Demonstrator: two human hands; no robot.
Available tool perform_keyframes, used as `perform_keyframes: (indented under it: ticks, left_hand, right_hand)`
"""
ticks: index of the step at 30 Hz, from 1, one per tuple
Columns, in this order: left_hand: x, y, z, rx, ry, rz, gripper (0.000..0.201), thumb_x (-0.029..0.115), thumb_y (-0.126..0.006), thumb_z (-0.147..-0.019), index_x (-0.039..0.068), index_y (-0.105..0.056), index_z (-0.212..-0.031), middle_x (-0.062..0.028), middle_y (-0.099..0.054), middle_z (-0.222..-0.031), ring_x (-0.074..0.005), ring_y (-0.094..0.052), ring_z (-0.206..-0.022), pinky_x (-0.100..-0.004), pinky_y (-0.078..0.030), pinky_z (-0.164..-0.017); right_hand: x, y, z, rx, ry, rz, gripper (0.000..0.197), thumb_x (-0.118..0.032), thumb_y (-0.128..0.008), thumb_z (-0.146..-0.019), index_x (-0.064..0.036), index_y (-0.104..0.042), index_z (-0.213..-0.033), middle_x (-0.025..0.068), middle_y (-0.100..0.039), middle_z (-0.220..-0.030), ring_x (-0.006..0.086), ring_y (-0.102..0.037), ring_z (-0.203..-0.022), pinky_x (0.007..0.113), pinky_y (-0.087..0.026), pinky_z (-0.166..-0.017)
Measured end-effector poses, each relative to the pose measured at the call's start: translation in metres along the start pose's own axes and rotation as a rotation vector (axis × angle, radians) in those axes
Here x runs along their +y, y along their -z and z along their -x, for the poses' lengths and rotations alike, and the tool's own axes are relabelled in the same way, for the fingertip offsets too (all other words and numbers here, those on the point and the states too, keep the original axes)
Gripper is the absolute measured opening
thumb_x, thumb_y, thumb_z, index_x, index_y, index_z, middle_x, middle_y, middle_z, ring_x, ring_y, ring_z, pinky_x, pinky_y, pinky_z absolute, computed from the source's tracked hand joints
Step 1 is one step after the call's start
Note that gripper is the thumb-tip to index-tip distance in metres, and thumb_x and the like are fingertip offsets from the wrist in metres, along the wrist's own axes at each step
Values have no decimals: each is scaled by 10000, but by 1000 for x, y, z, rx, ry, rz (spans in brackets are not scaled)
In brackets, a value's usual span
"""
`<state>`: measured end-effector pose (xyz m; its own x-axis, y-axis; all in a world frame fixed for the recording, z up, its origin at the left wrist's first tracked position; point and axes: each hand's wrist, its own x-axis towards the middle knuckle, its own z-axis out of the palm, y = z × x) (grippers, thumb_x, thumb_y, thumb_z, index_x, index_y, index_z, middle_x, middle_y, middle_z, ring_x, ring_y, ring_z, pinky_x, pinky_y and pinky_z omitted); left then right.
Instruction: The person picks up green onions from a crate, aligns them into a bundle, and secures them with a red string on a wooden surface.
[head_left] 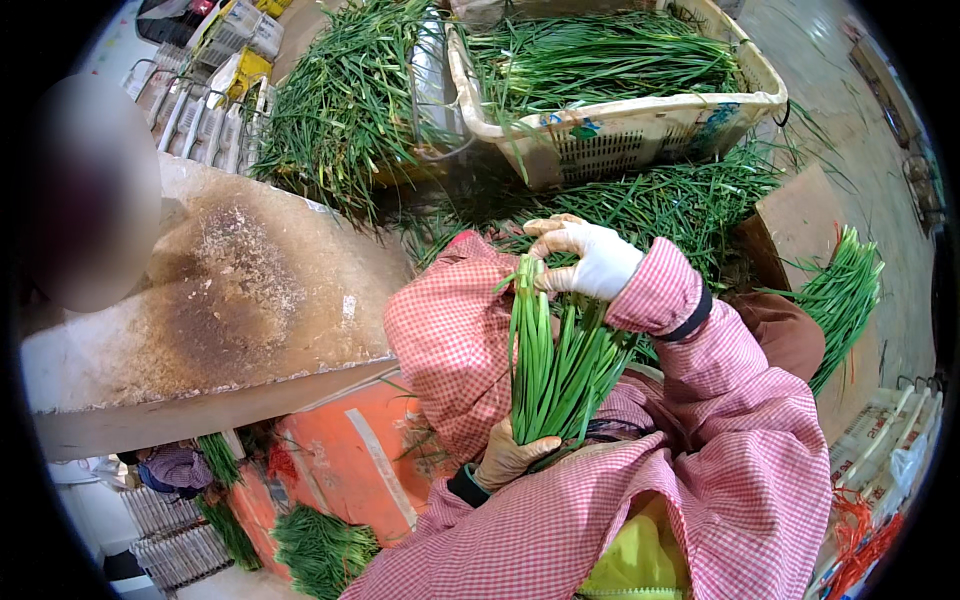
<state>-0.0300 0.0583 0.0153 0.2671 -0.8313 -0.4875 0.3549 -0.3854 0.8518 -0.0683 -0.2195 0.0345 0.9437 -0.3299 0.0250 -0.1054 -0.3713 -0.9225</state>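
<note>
The left hand [512, 455], in a worn tan glove, has its grip clamped around the base of a bunch of long, thin green chive-like stalks [555, 365], held upright in front of the person's pink-checked sleeves. The right hand [585, 257], in a white glove, pinches the upper ends of a few stalks, its fingers closed on them near the top of the bunch.

The stalks look light, soft and limp; they would likely bend and bruise easily and slide past one another if held loosely. The firmest place to hold them seems to be low down at the gathered base, where the left hand already has them, while the tips can only be handled gently.

Beyond the hands, a cream-coloured perforated plastic crate [640, 130] holds more of the same greens laid lengthwise. A loose heap of greens [345, 105] lies to its left, and more spread beneath it. A stained, worn board tabletop [240, 300] sits to the left, with an orange container [350, 450] below it.
</note>
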Motion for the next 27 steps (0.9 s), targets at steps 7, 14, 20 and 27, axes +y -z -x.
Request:
perform_keyframes:
  ticks: [7,14,20,27]
  left_hand:
    - [-6,7,-7,-95,17,-4,472,117,-722,-720,13,-504,-1126,-54,-600,-1044,-134,-564,-926,-272,-449,-835]
    - [1,9,-6,-159,109,141,564,59,-736,-686,19,-453,-1172,-73,-571,-1105,-142,-554,-977,-279,-437,-871]
    - [13,-1,-9,-172,123,154,544,76,-741,-686,14,-467,-1152,-70,-581,-1084,-137,-559,-955,-285,-441,-861]
    - [-4,17,-10,-96,88,82,497,118,-741,-682,21,-513,-1113,-40,-585,-1054,-118,-553,-929,-273,-439,-824]
  right_hand:
    - [-5,10,3,-229,-226,-162,214,-239,-711,-698,-61,-633,-787,71,-595,-856,169,-550,-821,306,-437,-736]
    - [7,16,-13,317,-43,-25,196,-192,-530,-740,-65,-671,-789,106,-652,-738,187,-613,-660,298,-491,-668]
    - [3,109,-17,733,-73,670,408,-372,-624,-766,-14,-597,-959,162,-534,-1080,305,-541,-964,406,-449,-806]
    - [10,15,-30,-233,39,82,303,-266,-625,-785,-37,-638,-984,128,-620,-966,253,-568,-938,334,-443,-836]
